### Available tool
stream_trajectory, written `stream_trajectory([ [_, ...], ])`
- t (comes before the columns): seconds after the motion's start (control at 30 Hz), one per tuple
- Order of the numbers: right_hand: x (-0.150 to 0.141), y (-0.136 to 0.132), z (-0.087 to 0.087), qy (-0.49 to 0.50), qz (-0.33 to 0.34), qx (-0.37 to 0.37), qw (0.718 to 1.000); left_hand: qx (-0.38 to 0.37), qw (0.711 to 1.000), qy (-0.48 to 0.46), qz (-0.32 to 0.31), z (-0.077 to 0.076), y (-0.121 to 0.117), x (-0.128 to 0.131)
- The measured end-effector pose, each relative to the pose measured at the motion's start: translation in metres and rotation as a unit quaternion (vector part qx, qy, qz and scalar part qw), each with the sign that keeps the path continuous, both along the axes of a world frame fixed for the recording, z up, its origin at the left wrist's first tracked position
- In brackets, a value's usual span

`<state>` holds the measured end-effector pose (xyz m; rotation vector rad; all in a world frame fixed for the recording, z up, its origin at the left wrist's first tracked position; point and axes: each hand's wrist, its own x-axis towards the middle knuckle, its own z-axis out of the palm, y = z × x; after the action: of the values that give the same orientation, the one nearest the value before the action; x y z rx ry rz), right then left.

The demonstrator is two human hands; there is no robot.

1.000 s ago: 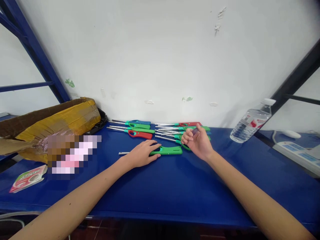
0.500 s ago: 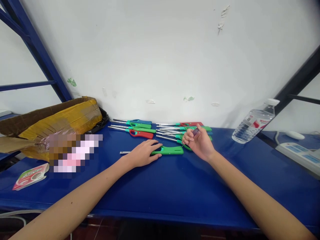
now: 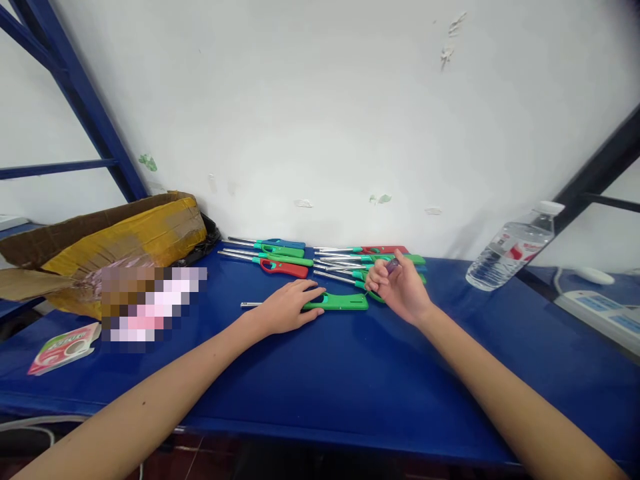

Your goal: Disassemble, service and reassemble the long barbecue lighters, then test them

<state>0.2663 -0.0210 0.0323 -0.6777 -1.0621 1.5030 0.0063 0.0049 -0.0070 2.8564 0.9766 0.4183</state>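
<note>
A green long-necked gas lighter lies flat on the blue table, its metal tube pointing left. My left hand is closed over the tube end of its body, pressing it to the tabletop. Just above the right end of this lighter is my right hand, palm turned up and fingers curled round a small tool with a dark purple handle. A thin tip seems to come out below the fingers, close to the lighter's end; whether it touches cannot be made out.
Behind my hands lie several more lighters: a left group with a red lighter and a right group with another red one. An open taped carton and a printed card are at left. A water bottle and power strip are at right.
The view has shifted slightly. Both hands keep almost the same place and grip, and the green lighter stays where it was.
</note>
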Motion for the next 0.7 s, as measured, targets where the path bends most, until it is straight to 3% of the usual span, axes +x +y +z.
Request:
stream_trajectory([
  [0.7, 0.001, -0.0013, 0.002, -0.006, -0.007, 0.006, 1.0, 0.002, 1.0, 0.006, 0.002, 0.0007, -0.0003, 0.0004],
])
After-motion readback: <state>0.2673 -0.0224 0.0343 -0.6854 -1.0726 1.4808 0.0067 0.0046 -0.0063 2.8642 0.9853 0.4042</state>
